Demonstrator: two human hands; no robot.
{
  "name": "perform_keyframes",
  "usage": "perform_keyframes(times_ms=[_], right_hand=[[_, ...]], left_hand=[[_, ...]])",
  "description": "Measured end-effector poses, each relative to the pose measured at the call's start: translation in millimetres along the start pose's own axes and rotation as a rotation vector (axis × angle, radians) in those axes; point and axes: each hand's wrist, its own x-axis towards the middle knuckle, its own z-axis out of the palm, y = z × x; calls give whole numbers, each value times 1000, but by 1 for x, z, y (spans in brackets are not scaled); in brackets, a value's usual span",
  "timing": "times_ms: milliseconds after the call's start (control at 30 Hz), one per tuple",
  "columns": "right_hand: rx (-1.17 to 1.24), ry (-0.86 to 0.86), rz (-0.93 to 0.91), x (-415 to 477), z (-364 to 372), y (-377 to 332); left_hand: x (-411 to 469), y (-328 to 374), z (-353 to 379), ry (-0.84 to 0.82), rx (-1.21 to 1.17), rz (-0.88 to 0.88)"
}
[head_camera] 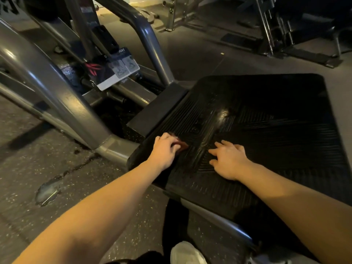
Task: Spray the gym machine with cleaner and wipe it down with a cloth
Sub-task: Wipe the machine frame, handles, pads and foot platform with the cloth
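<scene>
The gym machine's black ribbed foot platform (266,119) fills the right half of the head view and shines wet near its middle. My left hand (164,150) lies on the platform's near left part with its fingers curled over a small reddish-brown cloth (182,145), which is mostly hidden under the hand. My right hand (229,159) rests flat on the ribbed surface just right of the centre ridge, fingers spread and holding nothing. No spray bottle shows in view.
Grey steel frame tubes (47,77) of the machine rise to the left, with an instruction placard (122,70) between them. Speckled rubber floor (47,168) lies left and below. A white shoe (187,253) shows at the bottom. Other gym equipment (285,25) stands at the back right.
</scene>
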Motion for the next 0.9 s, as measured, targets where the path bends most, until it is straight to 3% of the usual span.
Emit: perform_keyframes(times_ms=[200,300,600,767,900], right_hand=[[-30,-26,-27,-54,4,3],[-95,5,62,-83,9,18],[-92,-18,58,-97,11,28],[-81,-11,59,-96,11,29],[-75,4,49,-94,15,31]], left_hand=[[-90,-30,-19,39,35,81],[-104,-29,-28,40,37,18],[-54,49,2,88,-50,-215],[13,76,12,18,-111,-240],[7,64,13,-38,-23,-195]])
